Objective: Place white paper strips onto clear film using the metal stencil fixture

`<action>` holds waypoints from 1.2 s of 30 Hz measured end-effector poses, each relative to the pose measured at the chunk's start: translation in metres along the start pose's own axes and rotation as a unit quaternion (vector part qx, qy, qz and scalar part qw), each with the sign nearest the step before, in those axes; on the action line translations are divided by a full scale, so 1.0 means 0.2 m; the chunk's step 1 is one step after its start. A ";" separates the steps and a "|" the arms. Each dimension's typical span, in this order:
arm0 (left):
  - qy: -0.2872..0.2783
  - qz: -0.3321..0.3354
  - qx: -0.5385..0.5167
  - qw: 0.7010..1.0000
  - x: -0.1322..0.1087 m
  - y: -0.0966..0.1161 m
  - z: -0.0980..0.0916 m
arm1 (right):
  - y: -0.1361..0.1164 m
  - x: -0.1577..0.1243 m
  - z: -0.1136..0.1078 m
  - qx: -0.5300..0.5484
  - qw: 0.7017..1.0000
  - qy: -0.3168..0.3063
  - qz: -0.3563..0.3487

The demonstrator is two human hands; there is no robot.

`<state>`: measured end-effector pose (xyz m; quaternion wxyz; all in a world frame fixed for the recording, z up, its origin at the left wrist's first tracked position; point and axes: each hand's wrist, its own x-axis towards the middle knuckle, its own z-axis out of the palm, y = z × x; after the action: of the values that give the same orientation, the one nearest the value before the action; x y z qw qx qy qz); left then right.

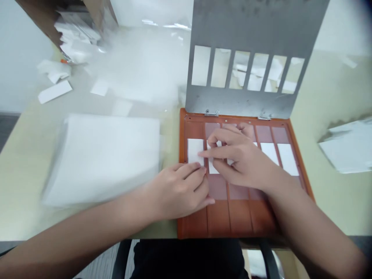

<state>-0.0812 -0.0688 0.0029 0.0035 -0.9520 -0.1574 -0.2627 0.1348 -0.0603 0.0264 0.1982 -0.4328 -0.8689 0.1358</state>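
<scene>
An orange tray (217,219) with long slots lies before me. White cards (288,159) sit in its slots over pale translucent strips (217,188). My left hand (186,190) has its fingers bent together over the lower end of the leftmost white card (195,149), its thumb out to the right. My right hand (241,157) reaches across the tray. Its index finger points left, the tip on that same card's right edge, and the other fingers are apart. Part of the middle cards is hidden under it. A hinged metal lid (247,104) with a row of rectangular windows stands raised behind.
A stack of white sheets (113,151) lies left of the tray. On the right is a pile of white cards (348,147). A cardboard box (100,13) with crumpled white material (78,42) is at the back left, near a loose white strip (55,92) and clear plastic film.
</scene>
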 end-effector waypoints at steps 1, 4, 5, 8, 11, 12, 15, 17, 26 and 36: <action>0.002 0.002 0.001 1.000 0.00 0.00 0.00 | 0.00 0.00 0.00 -0.002 1.000 0.006 0.012; 0.013 0.014 -0.002 1.000 -0.01 -0.01 0.02 | 0.01 0.00 0.02 -0.021 0.998 0.028 0.048; 0.014 0.015 -0.008 1.000 -0.01 -0.02 0.02 | 0.01 0.01 0.03 -0.033 0.997 0.038 0.061; 0.018 0.003 -0.057 0.998 -0.01 -0.06 0.03 | 0.01 0.02 0.05 -0.076 0.992 0.041 0.094; 0.045 -0.013 -0.133 0.990 -0.02 -0.10 0.06 | 0.00 0.04 0.05 -0.095 0.989 0.007 0.114; 0.057 -0.022 -0.158 0.986 -0.02 -0.11 0.06 | 0.00 0.04 0.04 -0.095 0.988 -0.004 0.122; 0.078 -0.034 -0.203 0.975 -0.02 -0.14 0.08 | -0.02 0.05 0.04 -0.071 0.985 -0.025 0.156; 0.065 -0.053 -0.204 0.975 -0.02 -0.15 0.07 | -0.02 0.05 0.04 -0.049 0.982 -0.036 0.177; -0.067 -0.259 -0.136 0.954 0.00 -0.17 0.00 | -0.06 0.08 0.06 -0.050 0.973 -0.047 0.219; -0.068 -0.292 -0.150 0.942 -0.02 -0.17 0.01 | -0.07 0.10 -0.01 0.311 0.901 0.082 0.290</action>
<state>-0.0933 -0.0377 -0.0025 -0.2272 -0.8693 -0.3869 -0.2076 0.1144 -0.0525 0.0392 0.3455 -0.5912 -0.5993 0.4147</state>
